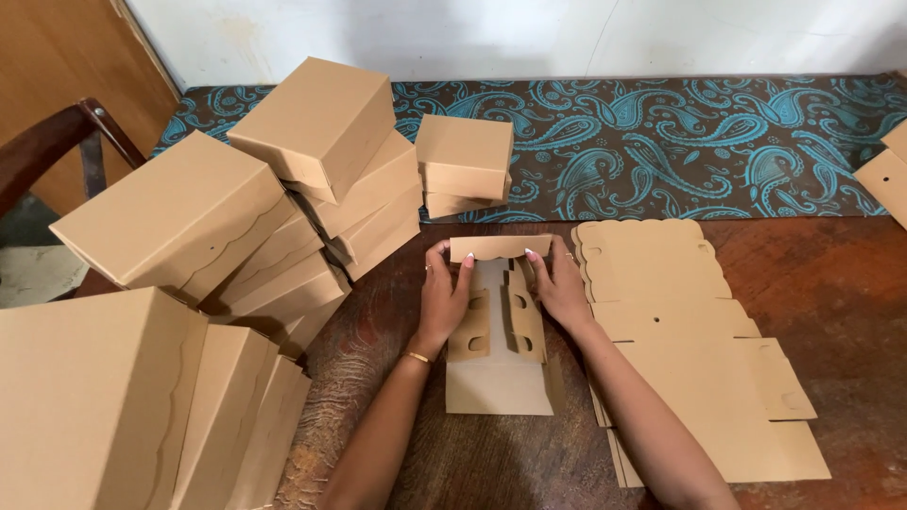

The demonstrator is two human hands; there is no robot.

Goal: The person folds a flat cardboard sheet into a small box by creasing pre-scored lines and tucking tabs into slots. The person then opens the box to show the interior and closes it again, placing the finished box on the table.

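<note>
Home packing table (831, 274): stacked cardboard boxes (321, 123), paisley cloth (680, 142)

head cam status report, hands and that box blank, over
Left hand and right hand both pinching up end flap of box blank. Side flaps half folded. Flat blank stack touching right; finished boxes left, apart.

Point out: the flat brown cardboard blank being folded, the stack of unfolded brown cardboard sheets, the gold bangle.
flat brown cardboard blank (498, 385): head view, bare near panel.
stack of unfolded brown cardboard sheets (661, 274): head view, top sheet's upper panel.
gold bangle (417, 357): head view, band on left wrist.
</note>
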